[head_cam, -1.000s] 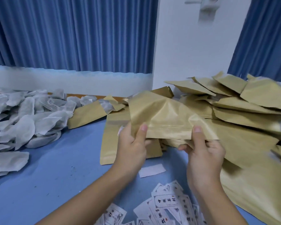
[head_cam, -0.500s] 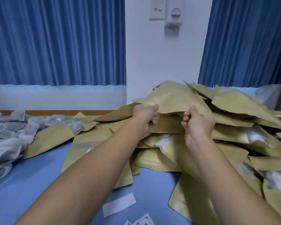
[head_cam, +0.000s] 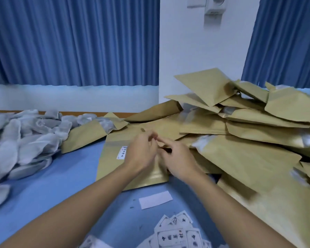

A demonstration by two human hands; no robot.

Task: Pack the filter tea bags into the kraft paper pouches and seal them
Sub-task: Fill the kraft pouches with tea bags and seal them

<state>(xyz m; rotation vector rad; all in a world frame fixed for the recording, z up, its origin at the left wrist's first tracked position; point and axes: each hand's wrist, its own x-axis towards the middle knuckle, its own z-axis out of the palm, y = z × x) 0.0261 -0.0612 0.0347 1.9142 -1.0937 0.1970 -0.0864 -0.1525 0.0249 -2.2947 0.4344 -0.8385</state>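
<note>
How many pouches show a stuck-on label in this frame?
1: the flat pouch nearest the person, its white label just beside the left hand. Pouches in the pile at right show none, though hidden faces may carry labels.

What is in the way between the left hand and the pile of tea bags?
A kraft paper pouch lies flat on the blue table between the left hand and the pile of filter tea bags. It is low, so the hand could probably reach over it. Nothing else visible blocks the way.
</note>
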